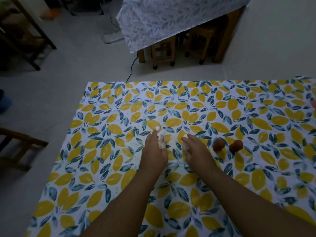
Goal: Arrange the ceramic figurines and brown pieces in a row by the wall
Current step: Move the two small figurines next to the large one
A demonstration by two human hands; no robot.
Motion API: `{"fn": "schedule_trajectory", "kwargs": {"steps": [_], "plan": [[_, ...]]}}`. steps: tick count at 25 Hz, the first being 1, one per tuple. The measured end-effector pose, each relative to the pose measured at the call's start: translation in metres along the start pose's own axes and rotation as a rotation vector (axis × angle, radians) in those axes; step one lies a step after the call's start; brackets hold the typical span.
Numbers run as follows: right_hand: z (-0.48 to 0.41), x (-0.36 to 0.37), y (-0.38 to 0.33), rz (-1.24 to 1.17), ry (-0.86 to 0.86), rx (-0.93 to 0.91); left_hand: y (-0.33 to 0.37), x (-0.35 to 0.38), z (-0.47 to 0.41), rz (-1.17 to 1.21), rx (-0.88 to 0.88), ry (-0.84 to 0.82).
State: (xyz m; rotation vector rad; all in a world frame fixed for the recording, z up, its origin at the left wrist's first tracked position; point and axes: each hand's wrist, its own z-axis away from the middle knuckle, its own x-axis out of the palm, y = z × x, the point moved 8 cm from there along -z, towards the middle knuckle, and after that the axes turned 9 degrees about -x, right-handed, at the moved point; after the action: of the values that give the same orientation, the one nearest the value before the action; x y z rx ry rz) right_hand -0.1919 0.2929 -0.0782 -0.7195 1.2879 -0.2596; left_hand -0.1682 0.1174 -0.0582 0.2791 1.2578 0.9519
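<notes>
Two white ceramic figurines stand near the middle of a table with a lemon-print cloth (pixel 119 168). My left hand (pixel 153 153) is closed around the left figurine (pixel 161 139), which pokes out past my fingers. My right hand (pixel 196 149) is wrapped around the right figurine (pixel 185 145), mostly hiding it. Two brown rounded pieces stand to the right of my right hand: one (pixel 218 145) closer to it, the other (pixel 236 145) a little farther right. Neither hand touches them.
The table's far edge (pixel 171 81) faces open floor. Beyond it stands another table with a blue-leaf cloth (pixel 171 19) and wooden stools (pixel 162 50) under it. A black cable (pixel 131 69) runs across the floor. Wooden furniture stands at the left.
</notes>
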Motion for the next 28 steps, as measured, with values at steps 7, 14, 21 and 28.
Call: {"fn": "schedule_trajectory", "kwargs": {"steps": [7, 14, 21, 28], "plan": [[-0.008, -0.021, -0.007, -0.089, 0.098, -0.023, 0.007, -0.011, 0.008, 0.035, 0.02, 0.067], [0.028, -0.14, 0.03, -0.216, 0.46, -0.018, 0.138, 0.006, 0.023, 0.111, 0.232, 0.024], [0.101, -0.257, 0.208, -0.211, 0.645, 0.249, 0.308, 0.177, 0.031, -0.096, 0.508, -0.27], [0.171, -0.321, 0.376, -0.183, 0.799, 0.483, 0.43, 0.363, 0.044, -0.214, 0.644, -0.503]]}}
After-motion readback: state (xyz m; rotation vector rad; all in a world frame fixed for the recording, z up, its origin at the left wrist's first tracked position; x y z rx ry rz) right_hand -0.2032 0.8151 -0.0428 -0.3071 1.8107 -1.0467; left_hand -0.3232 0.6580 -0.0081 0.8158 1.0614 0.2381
